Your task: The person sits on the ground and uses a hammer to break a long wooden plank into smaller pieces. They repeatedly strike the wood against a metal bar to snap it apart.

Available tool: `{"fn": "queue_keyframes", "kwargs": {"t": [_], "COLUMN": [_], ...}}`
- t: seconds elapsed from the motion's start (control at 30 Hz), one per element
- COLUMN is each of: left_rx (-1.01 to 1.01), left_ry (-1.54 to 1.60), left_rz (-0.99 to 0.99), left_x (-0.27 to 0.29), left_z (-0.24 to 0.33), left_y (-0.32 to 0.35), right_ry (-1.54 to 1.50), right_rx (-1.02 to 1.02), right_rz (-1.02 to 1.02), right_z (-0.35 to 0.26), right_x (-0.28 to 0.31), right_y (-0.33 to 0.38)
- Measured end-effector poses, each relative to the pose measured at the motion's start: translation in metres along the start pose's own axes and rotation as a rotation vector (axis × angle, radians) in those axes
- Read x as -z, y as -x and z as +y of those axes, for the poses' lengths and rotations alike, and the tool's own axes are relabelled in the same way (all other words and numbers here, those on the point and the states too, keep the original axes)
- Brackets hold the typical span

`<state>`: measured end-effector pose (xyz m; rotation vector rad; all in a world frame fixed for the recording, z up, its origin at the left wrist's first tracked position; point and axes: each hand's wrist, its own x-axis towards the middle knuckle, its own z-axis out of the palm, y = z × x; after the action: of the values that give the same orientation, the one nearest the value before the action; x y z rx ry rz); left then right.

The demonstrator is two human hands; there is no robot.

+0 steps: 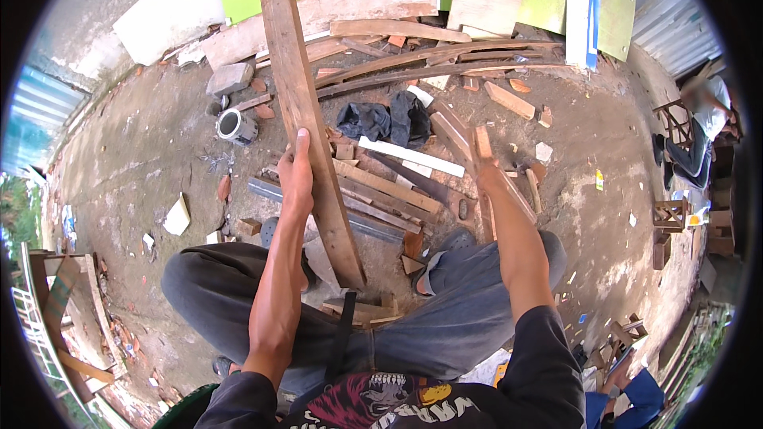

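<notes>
Plank (306,111) upright in left hand (296,179) grasp; right hand (486,175) gripping stick (482,147); bare ground leftward.

**Open-air carpentry yard**

A rough outdoor woodworking site: bare dirt ground (151,135) strewn with offcuts, long planks (445,59) stacked at the far side, corrugated metal sheeting (668,20) far right, small wooden stools (671,210) at right.

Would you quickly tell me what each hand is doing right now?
Left hand: closed on the edge of the long wooden plank.
Right hand: gripping a narrower wooden strip.
</notes>
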<state>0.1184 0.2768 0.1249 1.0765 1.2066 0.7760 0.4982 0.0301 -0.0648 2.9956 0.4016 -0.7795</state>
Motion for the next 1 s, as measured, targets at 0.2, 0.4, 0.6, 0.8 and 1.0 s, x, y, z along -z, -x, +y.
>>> {"fn": "queue_keyframes", "kwargs": {"t": [0.2,0.4,0.6,0.8,1.0], "left_rx": [0.128,0.187,0.259,0.281,0.138], "left_ry": [0.143,0.267,0.333,0.429,0.384], "left_rz": [-0.03,-0.028,-0.074,-0.174,-0.074], "left_x": [0.019,0.018,0.04,0.05,0.062], "left_z": [-0.003,-0.004,0.004,0.016,0.037], "left_y": [-0.009,-0.008,0.008,0.031,0.067], "right_ry": [0.066,0.139,-0.176,-0.288,-0.736], "right_rx": [-0.056,0.381,0.848,1.037,0.946], "right_rz": [0.027,0.007,-0.39,-0.53,-0.677], "right_z": [-0.023,-0.085,-0.188,-0.164,-0.152], "right_x": [0.014,0.042,0.099,0.092,0.055], "right_y": [0.027,0.044,0.225,0.326,0.355]}}
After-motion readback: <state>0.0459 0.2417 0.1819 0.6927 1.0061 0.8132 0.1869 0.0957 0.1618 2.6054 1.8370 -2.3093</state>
